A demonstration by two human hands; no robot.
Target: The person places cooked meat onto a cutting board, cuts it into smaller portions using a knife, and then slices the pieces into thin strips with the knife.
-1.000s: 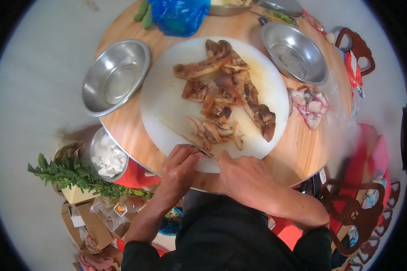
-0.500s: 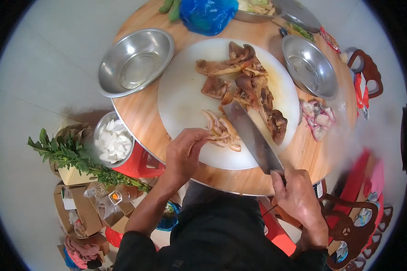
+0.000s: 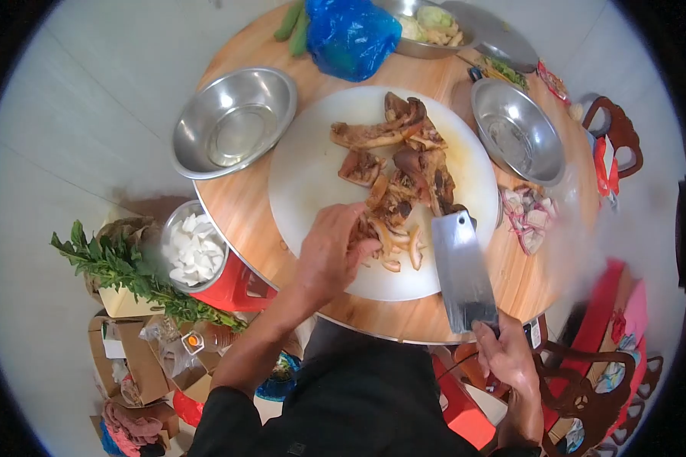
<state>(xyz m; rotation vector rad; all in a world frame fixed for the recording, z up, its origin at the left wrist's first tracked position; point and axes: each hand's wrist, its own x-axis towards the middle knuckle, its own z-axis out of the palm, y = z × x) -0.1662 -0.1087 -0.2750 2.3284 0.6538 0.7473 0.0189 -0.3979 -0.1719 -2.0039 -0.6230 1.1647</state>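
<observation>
My right hand (image 3: 511, 356) is closed round the handle of a cleaver (image 3: 463, 266). Its broad blade lies over the right front part of the round white cutting board (image 3: 305, 171), apart from the sliced meat. My left hand (image 3: 329, 255) is at the board's front left, its fingers curled round some slices that it partly hides. More thin meat slices (image 3: 413, 248) lie just right of its fingertips. Behind them are large brown pieces of cooked meat (image 3: 381, 135), spread over the middle and back of the board.
Metal basins stand left (image 3: 236, 122) and right (image 3: 517, 129) of the board. Red-and-white peelings (image 3: 532, 217) lie at the right. A blue plastic bag (image 3: 352, 38) and a bowl of cut vegetables (image 3: 431, 30) are at the back. White chunks fill a bowl (image 3: 194, 251) below the table's left edge.
The cleaver has swung from the meat toward the right and back toward me, its blade now showing broadside. My left hand has moved right onto the slices.
</observation>
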